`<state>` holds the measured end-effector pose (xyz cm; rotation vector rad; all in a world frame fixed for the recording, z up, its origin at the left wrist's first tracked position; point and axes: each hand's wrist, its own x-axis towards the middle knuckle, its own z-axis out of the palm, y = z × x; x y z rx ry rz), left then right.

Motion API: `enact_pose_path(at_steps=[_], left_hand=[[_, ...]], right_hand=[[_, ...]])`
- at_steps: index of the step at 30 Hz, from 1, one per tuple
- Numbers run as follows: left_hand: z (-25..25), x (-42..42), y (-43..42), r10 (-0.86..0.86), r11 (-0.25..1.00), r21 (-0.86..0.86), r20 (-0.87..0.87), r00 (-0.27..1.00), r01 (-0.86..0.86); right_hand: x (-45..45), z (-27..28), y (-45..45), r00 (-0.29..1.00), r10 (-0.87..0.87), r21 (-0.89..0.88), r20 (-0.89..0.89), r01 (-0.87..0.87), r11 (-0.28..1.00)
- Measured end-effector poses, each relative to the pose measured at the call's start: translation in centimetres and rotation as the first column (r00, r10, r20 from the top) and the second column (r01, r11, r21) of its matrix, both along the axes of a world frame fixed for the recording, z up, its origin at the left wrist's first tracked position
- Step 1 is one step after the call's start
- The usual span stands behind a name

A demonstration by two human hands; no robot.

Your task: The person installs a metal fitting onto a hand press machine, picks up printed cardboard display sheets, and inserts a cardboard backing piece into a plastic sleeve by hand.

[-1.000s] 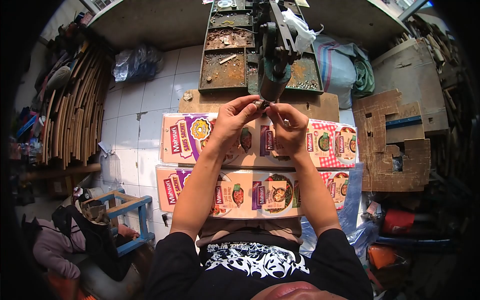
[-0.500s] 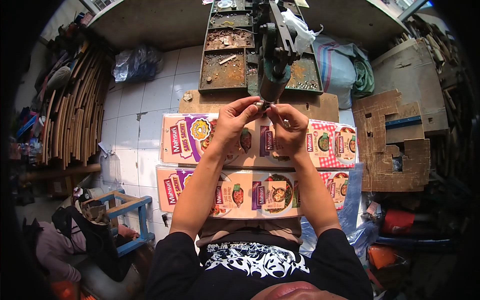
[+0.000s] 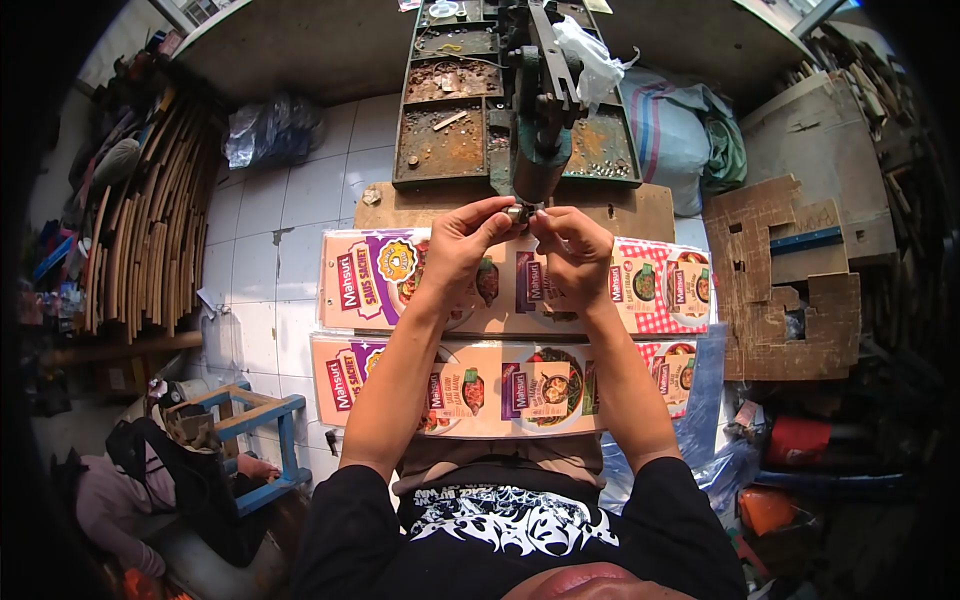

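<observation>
My left hand [image 3: 468,240] pinches a small round metal piece [image 3: 517,213] between thumb and fingertips, at the foot of a dark green hand press [image 3: 541,150]. Close on its right, my right hand [image 3: 575,245] has thumb and forefinger pressed together; whatever lies between them is too small to make out. Under my wrists lies a printed food-sachet sheet [image 3: 385,310] in clear covering, with a row of metal eyelets at its left end. A second similar printed sheet [image 3: 480,415] lies nearer my body, below my forearms.
Behind the press, a rusty compartment tray [image 3: 440,150] holds small metal parts. Stacked brown boards [image 3: 165,215] lean at left, near a blue stool [image 3: 290,440] and another person's hand [image 3: 258,467]. A cut brown board [image 3: 750,290] and a white sack [image 3: 665,140] are at right.
The whole view has shifted very slightly. Both hands stay at the foot of the press with nearly the same grip, and the sheets lie as before.
</observation>
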<state>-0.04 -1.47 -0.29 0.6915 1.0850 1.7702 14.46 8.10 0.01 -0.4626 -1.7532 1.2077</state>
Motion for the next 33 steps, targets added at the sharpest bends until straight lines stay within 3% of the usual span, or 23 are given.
enact_pose_path(at_steps=[15, 21, 23, 33], left_hand=[[0.4, -0.4, -0.3, -0.024, 0.999, -0.038, -0.012, 1.0, 0.024], [-0.3, -0.3, 0.1, -0.022, 0.999, 0.033, 0.059, 0.998, 0.02], [-0.5, -0.2, 0.3, -0.008, 0.999, 0.048, 0.05, 0.999, 0.006], [0.3, -0.1, -0.1, 0.04, 0.999, 0.013, -0.111, 0.993, -0.039]], right_hand=[[0.3, 0.3, 0.1, 0.999, 0.029, 0.079, 0.014, -0.03, 0.996], [0.1, -0.7, 0.2, 0.999, 0.053, -0.042, 0.008, -0.053, 0.998], [-0.2, -0.3, -0.3, 0.991, 0.059, -0.245, -0.124, -0.088, 0.966], [0.0, -0.4, 0.0, 0.992, 0.068, -0.206, -0.109, -0.089, 0.975]])
